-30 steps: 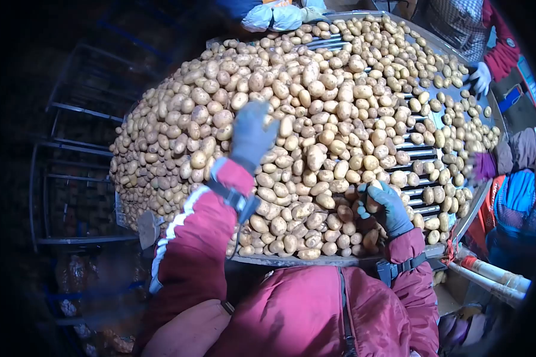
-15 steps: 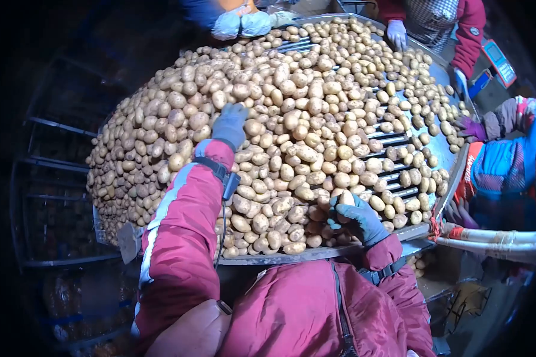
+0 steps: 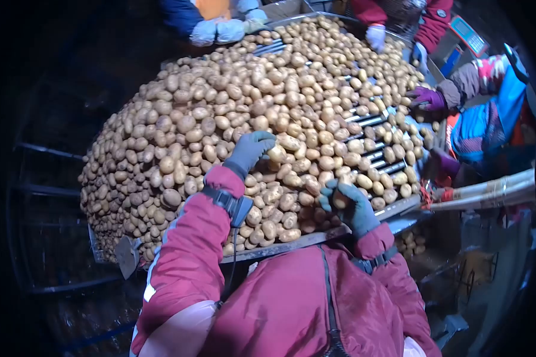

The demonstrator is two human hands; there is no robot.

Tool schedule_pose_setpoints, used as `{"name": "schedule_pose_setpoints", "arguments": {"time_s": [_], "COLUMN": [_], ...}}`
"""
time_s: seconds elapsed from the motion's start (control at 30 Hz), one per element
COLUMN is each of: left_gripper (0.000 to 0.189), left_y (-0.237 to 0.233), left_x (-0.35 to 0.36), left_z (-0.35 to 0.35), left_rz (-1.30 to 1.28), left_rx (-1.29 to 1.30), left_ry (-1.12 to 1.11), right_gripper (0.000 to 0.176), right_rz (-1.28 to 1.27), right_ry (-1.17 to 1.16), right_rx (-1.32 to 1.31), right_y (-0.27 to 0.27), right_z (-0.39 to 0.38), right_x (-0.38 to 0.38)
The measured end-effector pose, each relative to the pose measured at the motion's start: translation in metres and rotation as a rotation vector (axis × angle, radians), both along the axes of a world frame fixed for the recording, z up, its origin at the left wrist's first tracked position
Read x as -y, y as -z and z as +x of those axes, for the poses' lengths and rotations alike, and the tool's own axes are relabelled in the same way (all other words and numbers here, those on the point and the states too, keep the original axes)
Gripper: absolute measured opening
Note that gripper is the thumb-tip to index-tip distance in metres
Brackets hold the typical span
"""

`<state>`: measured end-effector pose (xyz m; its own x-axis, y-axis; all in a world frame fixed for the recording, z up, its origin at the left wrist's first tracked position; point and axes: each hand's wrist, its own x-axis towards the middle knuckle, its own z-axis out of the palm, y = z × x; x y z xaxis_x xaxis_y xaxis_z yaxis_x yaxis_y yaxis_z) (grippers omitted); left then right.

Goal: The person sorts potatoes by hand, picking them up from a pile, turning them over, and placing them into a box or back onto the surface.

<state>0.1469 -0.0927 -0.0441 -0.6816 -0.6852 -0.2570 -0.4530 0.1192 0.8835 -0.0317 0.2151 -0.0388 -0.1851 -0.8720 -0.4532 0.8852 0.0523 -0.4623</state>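
A large heap of potatoes (image 3: 184,123) covers the sorting table in front of me. My left hand (image 3: 250,151), in a blue-grey glove, is over the middle of the heap. Its fingers are curled against a pale potato (image 3: 276,154), and the thumb side is partly hidden. Near the table's front edge is my right hand (image 3: 356,209), in a teal glove. Between its thumb and fingers it grips another potato (image 3: 340,200), partly covered by the glove.
Metal bars (image 3: 375,156) show between potatoes on the right. A co-worker's purple glove (image 3: 427,98) reaches in there; other gloved hands (image 3: 376,37) work along the far edge. White poles (image 3: 488,191) jut out at right. The table's metal rim (image 3: 315,239) runs before me.
My left hand has moved right and nearer to me and now closes on a potato. The right hand keeps its potato, turned slightly. The view has shifted; the purple glove reaches further in.
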Motion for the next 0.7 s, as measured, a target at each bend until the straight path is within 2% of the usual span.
{"name": "schedule_pose_setpoints", "arguments": {"time_s": [0.03,0.1,0.13,0.17,0.3,0.37,0.4,0.43,0.47,0.5,0.53,0.6,0.67,0.7], "left_gripper": [0.028,0.029,0.030,0.030,0.036,0.038,0.036,0.035,0.033,0.031,0.030,0.036,0.046,0.054], "left_y": [-0.029,-0.024,0.020,0.017,-0.025,-0.043,-0.032,-0.028,-0.027,-0.007,0.018,0.001,0.025,0.044], "left_x": [-0.031,-0.064,-0.062,-0.076,-0.151,-0.154,-0.154,-0.149,-0.139,-0.118,-0.093,-0.089,-0.065,-0.051], "left_z": [-0.006,-0.007,-0.008,-0.013,-0.019,-0.018,-0.009,-0.006,-0.001,0.005,0.013,0.014,0.025,0.036], "left_rz": [0.340,0.255,0.203,0.220,-0.025,0.276,0.117,-0.076,-0.193,-0.341,-0.649,-0.520,-0.871,-0.838], "left_rx": [-0.074,-0.204,-0.057,-0.058,-0.386,-0.154,-0.238,-0.212,-0.117,-0.139,-0.166,-0.027,0.054,0.138], "left_ry": [-0.099,0.088,0.163,0.189,0.205,0.110,0.225,0.240,0.291,0.374,0.469,0.267,0.398,0.452], "right_gripper": [0.043,0.046,0.049,0.050,0.056,0.060,0.062,0.063,0.063,0.062,0.062,0.060,0.057,0.057], "right_rz": [-0.056,-0.136,-0.124,-0.006,-0.063,-0.120,-0.118,-0.111,-0.123,-0.156,-0.155,-0.220,-0.353,-0.358], "right_ry": [-0.001,0.027,0.010,-0.017,-0.035,-0.065,-0.083,-0.091,0.000,0.102,0.175,0.241,0.267,0.305], "right_rx": [-0.014,-0.399,-0.335,-0.093,-0.108,-0.125,-0.140,-0.160,0.177,0.505,0.476,0.429,0.457,0.441], "right_y": [0.011,0.048,0.037,0.032,0.074,0.078,0.071,0.046,0.025,0.012,0.013,0.024,0.010,0.006], "right_z": [0.000,0.005,0.010,0.011,0.035,0.039,0.039,0.038,0.041,0.043,0.041,0.039,0.034,0.036], "right_x": [0.005,0.012,0.017,0.016,0.007,0.009,0.001,-0.008,-0.016,-0.025,-0.037,-0.059,-0.093,-0.107]}}
